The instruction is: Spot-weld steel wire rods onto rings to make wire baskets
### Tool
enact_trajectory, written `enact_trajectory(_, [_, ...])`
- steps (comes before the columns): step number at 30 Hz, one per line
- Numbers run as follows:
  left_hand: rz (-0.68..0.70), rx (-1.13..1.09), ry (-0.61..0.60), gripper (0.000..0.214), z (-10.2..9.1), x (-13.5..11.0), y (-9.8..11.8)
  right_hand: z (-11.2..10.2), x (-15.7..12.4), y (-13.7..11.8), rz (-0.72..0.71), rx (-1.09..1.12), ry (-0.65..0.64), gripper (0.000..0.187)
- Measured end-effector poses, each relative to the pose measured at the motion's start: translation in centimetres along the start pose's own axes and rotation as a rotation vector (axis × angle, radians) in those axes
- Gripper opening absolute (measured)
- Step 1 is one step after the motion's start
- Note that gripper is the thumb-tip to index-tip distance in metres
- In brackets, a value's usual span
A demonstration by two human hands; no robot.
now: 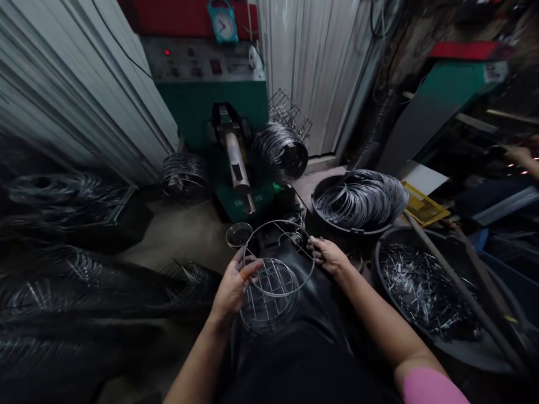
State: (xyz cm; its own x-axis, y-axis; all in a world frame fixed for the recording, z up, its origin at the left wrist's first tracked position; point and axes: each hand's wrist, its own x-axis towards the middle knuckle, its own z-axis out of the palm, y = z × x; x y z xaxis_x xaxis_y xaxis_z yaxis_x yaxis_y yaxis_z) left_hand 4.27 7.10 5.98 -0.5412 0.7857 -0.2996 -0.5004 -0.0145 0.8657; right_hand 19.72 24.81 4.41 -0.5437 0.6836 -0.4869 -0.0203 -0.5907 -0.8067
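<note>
In front of me I hold a thin wire ring (pixel 295 224) at its two sides. My left hand (pixel 236 280) is closed on the ring's left edge, with an orange band around one finger. At the opposite edge, my right hand (pixel 329 255) pinches the ring between its fingertips. Beneath the ring, on my lap, lies a small stack of round wire racks (pixel 269 306) with crossed bars. A wire or bar crosses the upper part of the ring's opening; whether it is joined to the ring I cannot tell.
Ahead stands a green machine (pixel 189 106) with a projecting arm (pixel 237 163). To the right are a tub of wire rings (pixel 366 196), a tub of short metal rods (pixel 425 286) and a yellow basket (pixel 425 205). Ring coils (pixel 282 151) hang beside the machine. Another person's hand (pixel 520 156) shows far right.
</note>
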Motion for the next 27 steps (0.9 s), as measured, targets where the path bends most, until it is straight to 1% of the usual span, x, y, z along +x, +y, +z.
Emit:
enact_trajectory(4, [-0.056, -0.049, 0.027, 0.039, -0.1, 0.3, -0.4, -0.8, 0.2, 0.2, -0.024, -0.042, -0.076, 0.032])
enact_trajectory(8, [-0.035, -0.040, 0.032, 0.036, -0.2, 0.4, -0.4, -1.1, -0.5, 0.2, -0.089, -0.126, -0.130, 0.041])
enact_trajectory(12, [-0.013, 0.007, 0.044, 0.036, -0.1, 0.5, -0.5, -0.9, -0.8, 0.4, -0.121, -0.270, -0.100, 0.041])
enact_trajectory(16, [-0.019, 0.034, 0.067, 0.038, -0.3, 0.4, -0.9, -0.9, -0.7, 0.8, -0.121, -0.401, -0.072, 0.041])
enact_trajectory(23, [-0.033, 0.046, 0.101, 0.044, -0.2, 0.4, -1.3, -1.3, -1.1, 1.0, -0.155, -0.432, -0.071, 0.035])
enact_trajectory(27, [0.008, 0.064, 0.107, 0.048, -0.5, 0.2, -1.2, -1.0, -1.2, 1.0, -0.175, -0.439, -0.059, 0.031])
